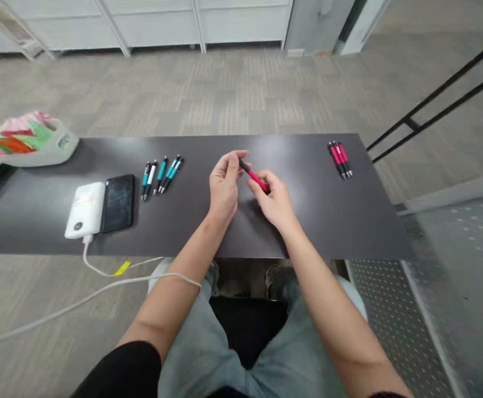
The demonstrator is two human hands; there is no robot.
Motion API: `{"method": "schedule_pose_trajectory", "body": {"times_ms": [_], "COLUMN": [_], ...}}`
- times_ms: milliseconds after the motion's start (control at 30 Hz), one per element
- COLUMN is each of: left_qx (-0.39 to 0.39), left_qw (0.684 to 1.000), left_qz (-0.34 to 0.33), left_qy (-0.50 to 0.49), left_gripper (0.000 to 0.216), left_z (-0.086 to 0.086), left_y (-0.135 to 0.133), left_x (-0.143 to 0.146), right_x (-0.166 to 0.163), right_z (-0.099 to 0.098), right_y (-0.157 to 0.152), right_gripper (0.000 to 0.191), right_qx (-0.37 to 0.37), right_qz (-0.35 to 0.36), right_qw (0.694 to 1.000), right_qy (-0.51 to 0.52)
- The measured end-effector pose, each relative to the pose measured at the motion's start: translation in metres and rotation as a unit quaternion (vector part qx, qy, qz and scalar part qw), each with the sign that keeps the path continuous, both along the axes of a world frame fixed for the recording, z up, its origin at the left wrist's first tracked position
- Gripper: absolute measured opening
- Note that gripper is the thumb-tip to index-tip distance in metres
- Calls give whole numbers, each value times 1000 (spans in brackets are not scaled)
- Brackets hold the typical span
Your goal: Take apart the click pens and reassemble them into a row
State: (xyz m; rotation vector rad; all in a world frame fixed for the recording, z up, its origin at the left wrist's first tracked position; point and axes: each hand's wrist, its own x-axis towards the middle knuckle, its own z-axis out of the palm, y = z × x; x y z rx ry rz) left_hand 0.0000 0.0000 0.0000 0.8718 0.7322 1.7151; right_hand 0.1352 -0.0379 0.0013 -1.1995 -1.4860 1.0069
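Red pen (255, 178) at frame centre, above dark table (308, 221), clamped at both ends: left hand (224, 188) pinches black tip, right hand (275, 200) grips barrel. Red pens (340, 159) upper right. Teal pens (161, 175), phone (118, 202), power bank (85, 210) left.

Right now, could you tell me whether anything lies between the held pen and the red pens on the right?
Nothing visible does. The left hand and right hand hold the pen over the table, and the stretch across to the red pens is bare. The teal pens and phone lie to the left.
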Motion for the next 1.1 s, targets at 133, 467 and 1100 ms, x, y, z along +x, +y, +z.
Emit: {"method": "schedule_pose_trajectory", "body": {"times_ms": [133, 467, 1100], "left_qx": [-21, -14, -10], "left_qw": [998, 998, 955], "left_qz": [-14, -37, 57], "left_qy": [53, 52, 292], "left_gripper": [40, 44, 20], "left_z": [2, 0, 4], "left_y": [7, 9, 18], "left_x": [-9, -21, -73], "right_x": [12, 18, 23], "right_z": [7, 5, -4], "right_y": [9, 12, 20], "right_gripper": [57, 47, 25], "right_qx": [34, 38, 45], "right_qz": [16, 31, 28], "right_qw": [999, 998, 997], "right_qy": [-15, -31, -50]}}
